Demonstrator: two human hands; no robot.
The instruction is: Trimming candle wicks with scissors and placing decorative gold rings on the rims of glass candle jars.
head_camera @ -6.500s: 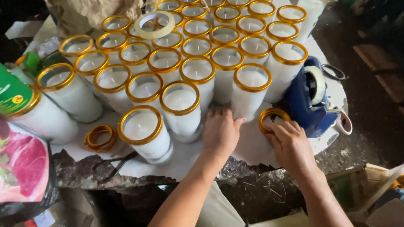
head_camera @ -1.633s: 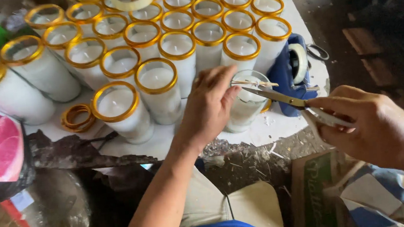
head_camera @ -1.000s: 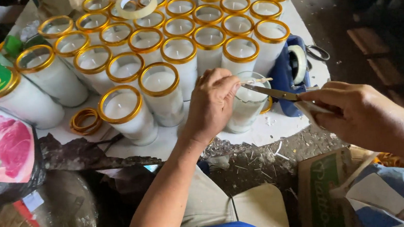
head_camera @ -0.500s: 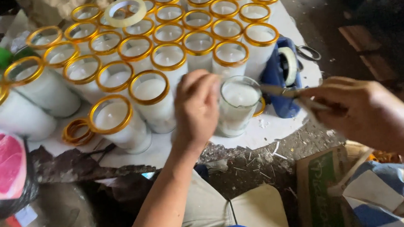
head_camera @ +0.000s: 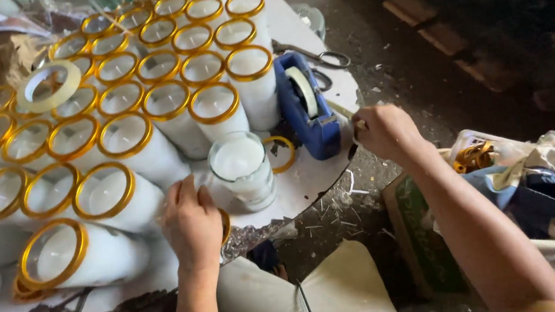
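Many white candles in glass jars with gold rims (head_camera: 103, 194) crowd the white tabletop (head_camera: 306, 180). One jar candle without a gold rim (head_camera: 242, 169) stands alone at the front. My left hand (head_camera: 193, 223) rests on the table just in front of it, fingers curled over a gold ring (head_camera: 225, 226). My right hand (head_camera: 385, 130) is a fist at the table's right edge beside a blue tape dispenser (head_camera: 307, 106), gripping a thin metal tool (head_camera: 353, 151) whose dark tip pokes out below. A loose gold ring (head_camera: 280, 152) lies between the bare jar and the dispenser.
A roll of clear tape (head_camera: 50, 85) lies on top of the candles at the left. Scissors (head_camera: 322, 58) lie behind the dispenser. More gold rings (head_camera: 25, 292) are stacked at the front left. A cardboard box (head_camera: 418, 231), a bag of gold rings (head_camera: 478, 155) and cloth (head_camera: 547, 179) sit right.
My left hand has let go of the bare jar and dropped to the table's front edge over a ring. My right hand has pulled the tool away from the jar to the table's edge.
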